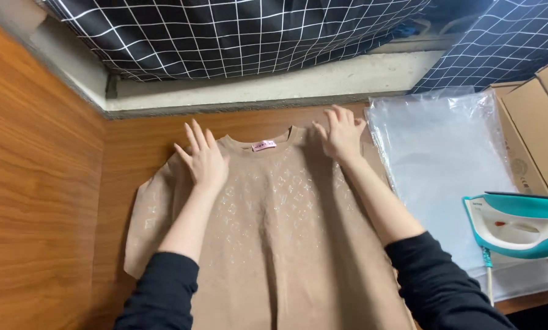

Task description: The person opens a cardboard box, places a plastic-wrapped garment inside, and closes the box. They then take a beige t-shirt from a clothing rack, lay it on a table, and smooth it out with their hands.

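Fingers (195, 135) of the left hand (203, 160) are lying spread and flat, gripping nothing, pressing palm-down on the shirt (280, 238) at its left shoulder. The fingers of the right hand (341, 135) are likewise lying open and flat, resting on the right shoulder just beside the collar. Both forearms are stretching out of black sleeves across the cloth.

The shirt is lying flat on the counter (41, 201), filling its middle. It is a tan, soft-looking knit with a faint pale pattern scattered over the chest and a small pink tag (263, 145) sitting inside the round neckline. Its long axis is running away from the person, the collar pointing toward the far wall and the hem running out of view at the near edge. The short left sleeve is spreading out sideways, its edge lying loose on the wood.

The counter is showing a smooth, orange-brown wood grain. To the right of the shirt, a stack of clear, glossy plastic bags (445, 165) is lying flat, rectangular, touching or just beside the shirt's right edge. A teal and white iron (518, 225) is sitting on the bags near the right edge. Beyond it, brown cardboard boxes (540, 128) are standing. Along the far wall, black cloth with a white grid (225, 33) is hanging above a pale ledge.
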